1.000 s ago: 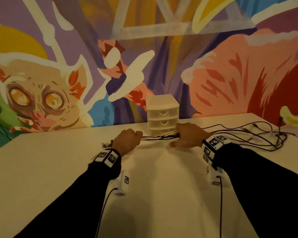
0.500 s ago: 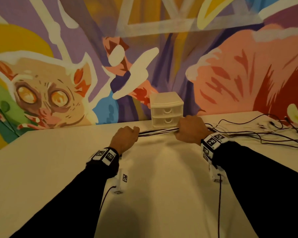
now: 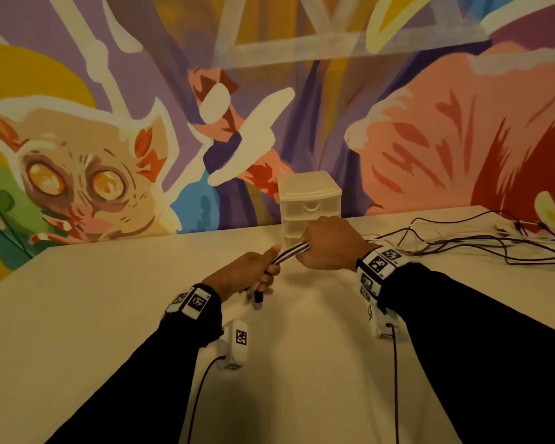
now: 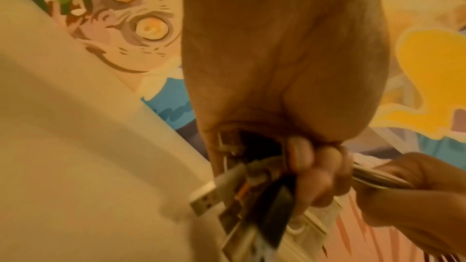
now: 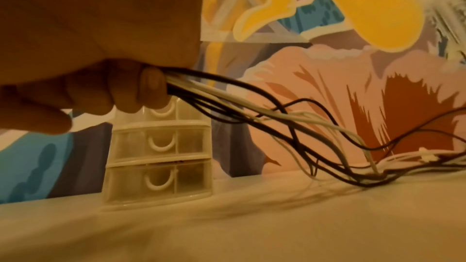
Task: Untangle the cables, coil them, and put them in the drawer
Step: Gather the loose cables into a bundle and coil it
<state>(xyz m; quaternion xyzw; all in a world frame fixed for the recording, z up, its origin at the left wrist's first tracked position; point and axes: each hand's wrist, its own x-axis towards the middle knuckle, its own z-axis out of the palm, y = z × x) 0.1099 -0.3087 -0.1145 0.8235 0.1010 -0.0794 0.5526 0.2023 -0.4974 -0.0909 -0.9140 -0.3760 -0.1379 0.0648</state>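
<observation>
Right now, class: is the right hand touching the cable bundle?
Touching. The right wrist view shows the right hand with fingers curled round the cable bundle.

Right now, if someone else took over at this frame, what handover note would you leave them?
Left hand grips the cable bundle near its plugs, which hang below the fist.
Right hand grips the same bundle a little further along, held above the table.
The loose lengths trail to the right across the table, not coiled.
Drawer unit stands at the wall; its drawers look shut.
Done: ends gathered into one bundle.
Left: coil the cables, open a drawer, put them in.
</observation>
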